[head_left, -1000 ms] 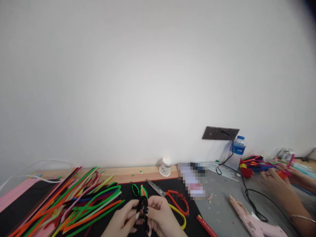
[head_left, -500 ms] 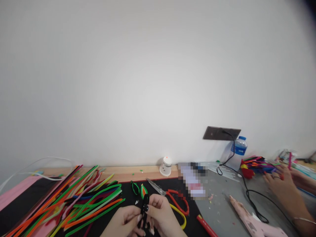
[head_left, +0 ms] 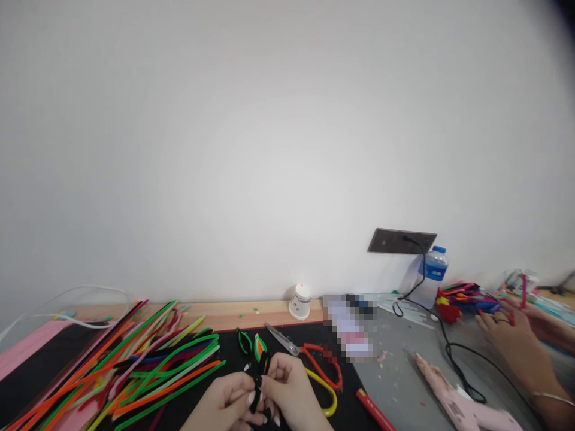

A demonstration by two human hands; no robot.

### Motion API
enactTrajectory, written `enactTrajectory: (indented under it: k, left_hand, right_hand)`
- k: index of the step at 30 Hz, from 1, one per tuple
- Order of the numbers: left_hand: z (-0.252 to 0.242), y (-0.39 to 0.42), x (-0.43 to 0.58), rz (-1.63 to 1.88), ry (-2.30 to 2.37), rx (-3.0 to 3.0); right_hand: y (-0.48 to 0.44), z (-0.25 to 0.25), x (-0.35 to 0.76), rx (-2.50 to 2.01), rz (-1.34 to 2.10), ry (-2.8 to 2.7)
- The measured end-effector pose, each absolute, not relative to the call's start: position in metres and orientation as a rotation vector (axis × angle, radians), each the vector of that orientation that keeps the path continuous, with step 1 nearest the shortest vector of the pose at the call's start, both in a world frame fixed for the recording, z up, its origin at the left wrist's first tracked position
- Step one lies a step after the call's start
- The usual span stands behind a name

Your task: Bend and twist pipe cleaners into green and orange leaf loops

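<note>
Both my hands meet at the bottom middle, over a black mat (head_left: 179, 413). Between the fingertips of my left hand (head_left: 224, 398) and my right hand (head_left: 291, 386) is a bent black pipe cleaner (head_left: 257, 389), pinched from both sides. Its lower part is partly covered by fingers. Just beyond the hands lie a green-and-black leaf-shaped loop (head_left: 244, 341) and a green, white and orange leaf-shaped piece (head_left: 259, 346). Scissors (head_left: 296, 349) with a red handle lie behind my right hand, near a yellow handle (head_left: 331, 401).
Many coloured pipe cleaners (head_left: 166, 371) spread at left. A white paper cup (head_left: 300, 302) stands upside down by the wall. Rightward are a red-handled tool (head_left: 372, 409), a pink glue gun (head_left: 462, 401), a black cable (head_left: 444, 335), a water bottle (head_left: 433, 275) and another person's hands (head_left: 516, 338).
My right thumb has shifted down along the black pipe cleaner, and its top now leans lower. Both hands keep their pinch. The view has moved very slightly.
</note>
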State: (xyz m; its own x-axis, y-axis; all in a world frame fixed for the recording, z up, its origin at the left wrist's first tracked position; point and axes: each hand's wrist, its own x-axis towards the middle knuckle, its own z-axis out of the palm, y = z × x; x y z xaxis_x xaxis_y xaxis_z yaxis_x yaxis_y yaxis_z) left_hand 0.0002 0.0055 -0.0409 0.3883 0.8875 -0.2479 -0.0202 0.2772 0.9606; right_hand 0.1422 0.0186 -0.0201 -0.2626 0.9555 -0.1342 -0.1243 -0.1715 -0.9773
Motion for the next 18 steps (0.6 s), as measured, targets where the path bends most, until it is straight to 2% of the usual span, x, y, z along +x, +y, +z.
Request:
enactTrajectory:
  k: [18]
  left_hand:
    - [-0.040,0.003,0.002,0.833,1.049,1.308]
  right_hand:
    - [0.017,-0.031,0.140,-1.043,1.558,-1.239]
